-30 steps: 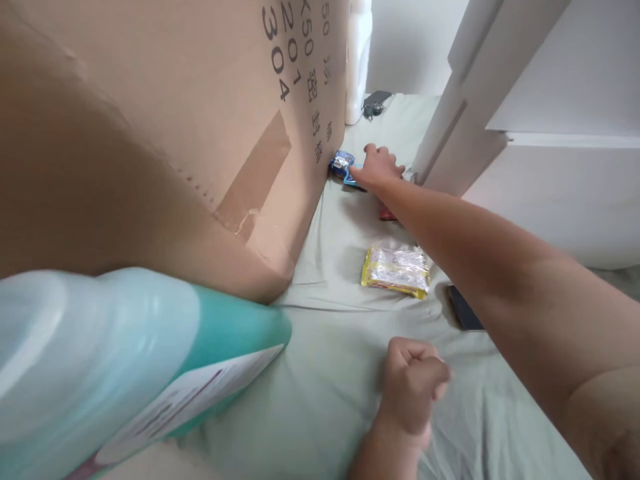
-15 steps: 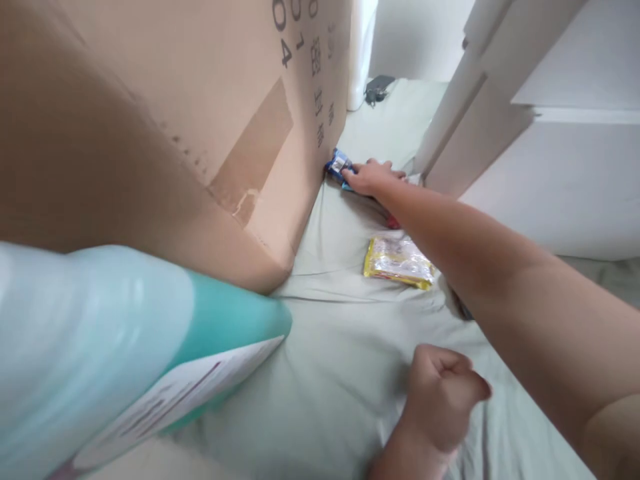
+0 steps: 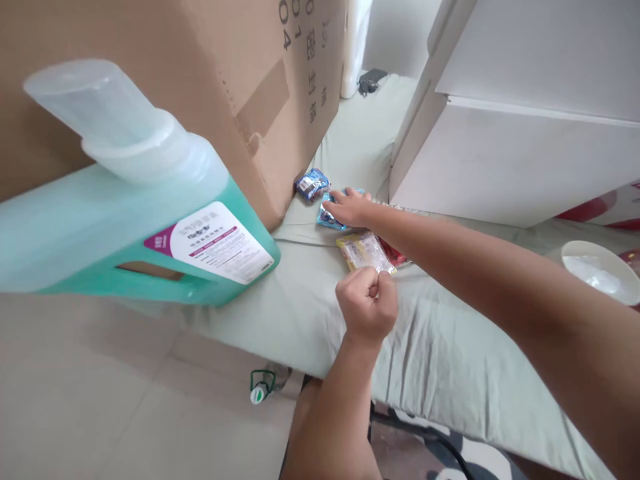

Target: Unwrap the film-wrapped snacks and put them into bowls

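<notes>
My right hand [image 3: 349,207] lies palm down with its fingers spread, on top of a light blue snack packet [image 3: 327,217]. Just beyond it, against the cardboard box, is a darker blue packet [image 3: 312,185]. My left hand [image 3: 367,301] is closed in a fist with nothing visible in it, in front of a yellow-edged clear packet [image 3: 364,250]. A red packet [image 3: 393,252] shows partly beneath my right forearm. All the packets rest on a pale green cloth [image 3: 305,313].
A large cardboard box [image 3: 270,160] stands at the left behind a big bottle of green liquid [image 3: 210,193]. White boxes [image 3: 515,153] rise at the right, near a pale bowl [image 3: 600,273]. Dark keys [image 3: 369,83] lie far back. A bottle with a green handle [image 3: 260,390] is on the floor.
My right hand has left the darker blue packet and now rests on the light blue one. My left hand remains a fist. The view has pulled back, showing the floor and more of the green bottle.
</notes>
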### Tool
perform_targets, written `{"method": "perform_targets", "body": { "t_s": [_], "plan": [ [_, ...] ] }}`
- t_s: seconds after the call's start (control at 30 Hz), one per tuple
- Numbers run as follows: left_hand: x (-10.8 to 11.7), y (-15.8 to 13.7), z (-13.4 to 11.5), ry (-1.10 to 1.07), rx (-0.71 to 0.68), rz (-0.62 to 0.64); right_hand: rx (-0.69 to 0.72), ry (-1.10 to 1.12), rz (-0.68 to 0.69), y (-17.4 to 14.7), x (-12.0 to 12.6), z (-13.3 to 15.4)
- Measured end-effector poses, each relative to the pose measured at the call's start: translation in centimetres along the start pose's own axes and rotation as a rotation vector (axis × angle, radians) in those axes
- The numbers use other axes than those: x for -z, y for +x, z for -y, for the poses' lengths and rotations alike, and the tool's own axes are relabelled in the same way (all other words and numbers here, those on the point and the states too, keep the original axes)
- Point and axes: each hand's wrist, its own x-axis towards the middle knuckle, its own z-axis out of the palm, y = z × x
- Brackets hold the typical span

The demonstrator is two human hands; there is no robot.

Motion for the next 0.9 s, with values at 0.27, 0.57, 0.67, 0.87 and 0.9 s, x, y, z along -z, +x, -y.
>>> {"method": "perform_targets", "body": {
  "t_s": [0.27,0.57,0.67,0.87,0.9],
  "plan": [
    [-0.6,-1.0,1.3,0.781,-0.192,-0.002,-0.033,0.232,-0.461,-20.9,1.1,-2.5],
    [-1.5,1.2,2.4,0.799,-0.133,-0.008,-0.363,0.003,-0.750,-39.2,-2.2,-14.3],
    [-1.7,1.7,2.4,0.673,-0.156,-0.089,-0.437,-0.155,-0.797,-39.4,-0.5,-16.8],
    [-1.7,0.6,1.5,0.304,-0.187,-0.240,-0.564,-0.265,-0.680,-40.1,0.1,-21.0],
    [-1.8,0.2,1.1,0.148,-0.173,-0.235,-0.552,-0.259,-0.664,-40.4,0.1,-21.2]
  ]
}}
